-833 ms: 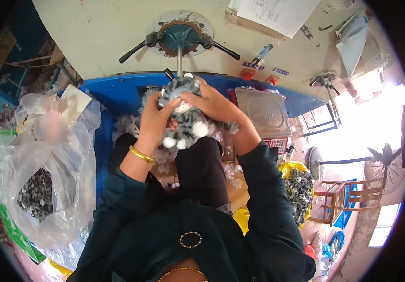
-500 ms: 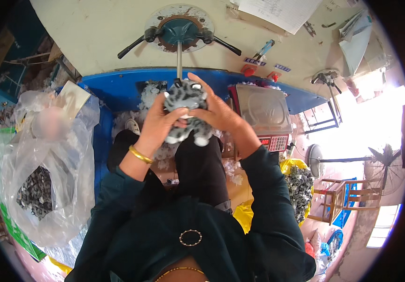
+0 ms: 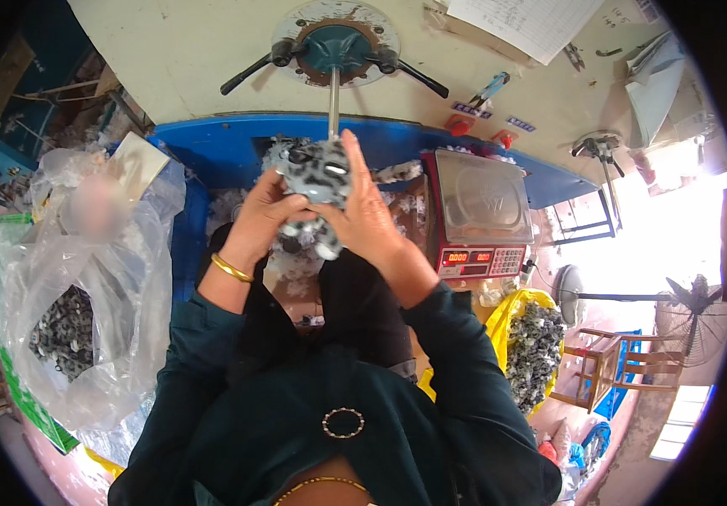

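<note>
A grey-and-black spotted plush toy (image 3: pixel 317 179) with white paws is between my two hands, at the lower end of a thin metal tube (image 3: pixel 334 103). The tube juts from a dark green round fitting (image 3: pixel 338 52) with two black handles. My left hand (image 3: pixel 255 221) grips the toy's left side, thumb across its middle. On the other side, my right hand (image 3: pixel 369 221) presses against the plush with its fingers stretched up beside the tube. A striped tail (image 3: pixel 399 172) sticks out to the right, beyond my right hand. Where tube and toy meet is partly hidden.
A red weighing scale (image 3: pixel 481 263) with a metal pan stands right of my hands. At the left is a clear plastic bag (image 3: pixel 127 337) of spotted plush; a yellow bag (image 3: pixel 498 333) holds more at the right. White fluff (image 3: pixel 296 266) lies below the toy.
My hands have carried the plush toy a little to the left and turned it; its tail now shows at the right. The view has shifted slightly.
</note>
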A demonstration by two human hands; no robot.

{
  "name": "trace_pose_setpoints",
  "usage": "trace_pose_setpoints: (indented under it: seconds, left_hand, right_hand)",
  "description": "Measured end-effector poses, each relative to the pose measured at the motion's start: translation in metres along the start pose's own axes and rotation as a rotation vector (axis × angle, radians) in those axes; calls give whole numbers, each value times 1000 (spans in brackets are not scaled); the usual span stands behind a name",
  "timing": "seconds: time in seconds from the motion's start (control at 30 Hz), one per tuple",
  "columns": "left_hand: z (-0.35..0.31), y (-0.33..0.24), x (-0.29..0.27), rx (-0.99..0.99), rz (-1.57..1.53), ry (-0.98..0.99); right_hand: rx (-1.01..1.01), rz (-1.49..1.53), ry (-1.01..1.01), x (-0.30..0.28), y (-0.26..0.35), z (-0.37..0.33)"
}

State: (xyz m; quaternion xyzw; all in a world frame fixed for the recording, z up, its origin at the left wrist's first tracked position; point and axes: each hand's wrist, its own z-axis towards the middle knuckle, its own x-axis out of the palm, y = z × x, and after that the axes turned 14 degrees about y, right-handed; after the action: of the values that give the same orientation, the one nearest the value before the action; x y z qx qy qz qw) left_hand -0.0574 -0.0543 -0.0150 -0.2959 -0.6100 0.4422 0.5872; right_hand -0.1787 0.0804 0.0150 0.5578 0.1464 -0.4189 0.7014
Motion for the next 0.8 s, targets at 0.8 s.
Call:
trace_pose_setpoints:
  seconds: [0.8]
  left_hand:
    - [68, -58, 16, -125, 445, -214]
  right_hand:
    - [199, 1055, -58, -27, -22, 53]
